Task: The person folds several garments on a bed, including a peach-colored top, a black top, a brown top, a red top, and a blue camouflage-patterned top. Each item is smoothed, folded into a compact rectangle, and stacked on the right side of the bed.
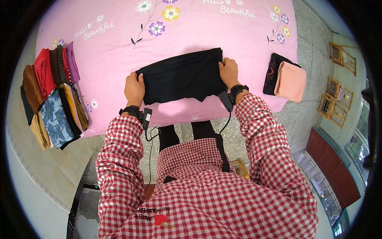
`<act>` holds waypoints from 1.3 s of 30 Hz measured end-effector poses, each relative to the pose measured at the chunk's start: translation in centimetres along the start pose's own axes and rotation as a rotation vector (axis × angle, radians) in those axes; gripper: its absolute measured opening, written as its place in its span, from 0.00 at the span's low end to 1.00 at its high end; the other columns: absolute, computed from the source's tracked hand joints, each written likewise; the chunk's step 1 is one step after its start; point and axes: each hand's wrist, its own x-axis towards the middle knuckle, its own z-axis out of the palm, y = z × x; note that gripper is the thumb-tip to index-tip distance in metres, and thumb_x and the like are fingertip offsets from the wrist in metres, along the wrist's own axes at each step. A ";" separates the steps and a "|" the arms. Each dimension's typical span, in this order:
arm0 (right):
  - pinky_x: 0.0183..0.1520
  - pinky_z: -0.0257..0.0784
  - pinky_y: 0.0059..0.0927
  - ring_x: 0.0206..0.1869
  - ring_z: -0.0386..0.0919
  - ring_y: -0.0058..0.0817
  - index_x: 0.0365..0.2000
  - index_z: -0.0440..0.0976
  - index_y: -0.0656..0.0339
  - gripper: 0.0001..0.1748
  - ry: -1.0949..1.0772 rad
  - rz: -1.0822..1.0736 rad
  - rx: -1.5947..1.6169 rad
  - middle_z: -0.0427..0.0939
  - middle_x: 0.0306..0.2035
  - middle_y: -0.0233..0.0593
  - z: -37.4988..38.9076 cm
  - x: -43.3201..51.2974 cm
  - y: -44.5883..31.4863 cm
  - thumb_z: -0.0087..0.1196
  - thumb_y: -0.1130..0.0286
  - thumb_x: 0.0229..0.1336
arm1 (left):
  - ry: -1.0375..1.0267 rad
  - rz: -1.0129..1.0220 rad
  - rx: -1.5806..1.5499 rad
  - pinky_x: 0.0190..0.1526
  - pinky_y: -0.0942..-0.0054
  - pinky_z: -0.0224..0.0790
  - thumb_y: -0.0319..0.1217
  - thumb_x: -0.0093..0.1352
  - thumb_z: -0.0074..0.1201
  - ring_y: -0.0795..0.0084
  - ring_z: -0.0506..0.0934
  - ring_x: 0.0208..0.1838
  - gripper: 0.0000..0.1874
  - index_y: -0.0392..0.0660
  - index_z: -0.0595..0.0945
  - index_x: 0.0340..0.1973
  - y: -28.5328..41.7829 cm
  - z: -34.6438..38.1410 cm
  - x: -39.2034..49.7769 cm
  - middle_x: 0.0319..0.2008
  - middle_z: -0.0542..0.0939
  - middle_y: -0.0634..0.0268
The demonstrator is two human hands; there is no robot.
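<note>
A black cloth garment (182, 76), folded into a wide band, is stretched out before me above the pink flowered bedspread (185, 115). My left hand (134, 89) grips its left end, thumb on top. At the opposite end, my right hand (229, 71) pinches the garment's edge, with the fingers partly hidden behind my own hand. The lower edge of the black cloth hangs uneven, with a small pointed corner near the right. Whether its underside touches the bedspread, I cannot tell.
Several folded clothes (44, 74) stand in rows at the bed's left edge, among them a blue patterned garment (56, 115). Toward the right edge, a folded peach garment (291, 80) overlaps a black one (269, 74). Wooden chairs (335, 101) stand by the right wall.
</note>
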 end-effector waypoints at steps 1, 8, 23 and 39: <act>0.46 0.70 0.49 0.44 0.73 0.52 0.36 0.75 0.63 0.13 -0.009 0.004 0.011 0.75 0.39 0.53 0.0 0.1 0.2 0.54 0.63 0.58 | -0.033 0.018 0.065 0.43 0.55 0.71 0.41 0.72 0.47 0.47 0.77 0.43 0.15 0.42 0.77 0.40 0.1 -0.4 0.0 0.40 0.77 0.52; 0.43 0.71 0.50 0.40 0.75 0.53 0.34 0.76 0.62 0.12 0.008 0.031 0.019 0.77 0.33 0.53 -0.1 -0.1 0.5 0.53 0.63 0.59 | 0.030 0.202 0.106 0.43 0.56 0.72 0.36 0.71 0.47 0.50 0.77 0.45 0.11 0.43 0.79 0.40 0.1 -1.4 -0.1 0.44 0.76 0.53; 0.51 0.70 0.40 0.50 0.71 0.47 0.44 0.75 0.58 0.13 0.105 -0.114 0.095 0.71 0.46 0.50 -0.9 3.3 -1.8 0.56 0.69 0.58 | 0.133 0.280 -0.179 0.51 0.61 0.69 0.27 0.67 0.52 0.53 0.73 0.50 0.11 0.43 0.79 0.45 0.1 -0.2 0.8 0.47 0.73 0.54; 0.69 0.53 0.47 0.65 0.58 0.54 0.54 0.65 0.72 0.27 0.133 -0.484 0.153 0.62 0.59 0.62 0.9 -4.1 -8.9 0.52 0.67 0.58 | -0.080 -0.233 -0.661 0.42 0.73 0.70 0.47 0.66 0.60 0.73 0.75 0.37 0.27 0.33 0.75 0.43 -4.1 4.6 -3.3 0.34 0.79 0.60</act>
